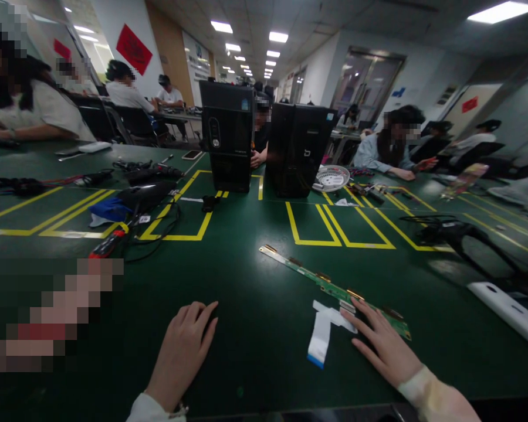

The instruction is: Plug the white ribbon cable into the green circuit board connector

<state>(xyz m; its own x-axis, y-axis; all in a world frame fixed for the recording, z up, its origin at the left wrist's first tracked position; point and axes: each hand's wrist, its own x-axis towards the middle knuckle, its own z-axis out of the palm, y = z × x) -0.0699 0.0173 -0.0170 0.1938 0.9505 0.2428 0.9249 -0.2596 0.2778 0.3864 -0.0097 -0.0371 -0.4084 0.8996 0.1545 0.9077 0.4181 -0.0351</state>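
Circuit board [330, 288], long and narrow, lies flat at a slant on the green table [246, 363] in front of you, its near-right part running behind your right hand [385, 346]. That hand is spread, with the fingers over the board's edge and the white ribbon cable [320, 334]; you grip nothing with it that shows, and whether the fingertips press down cannot be told. Your left hand [182, 346] rests on the table well apart from the board, empty, its fingers loosely bent and the thumb a little away.

As far as you can see, the board and cable are laid out together. One cable end reaches the board's white connector [347, 306], but whether it is seated there is unclear; the blue-tipped end lies loose on the table, joined to nothing.
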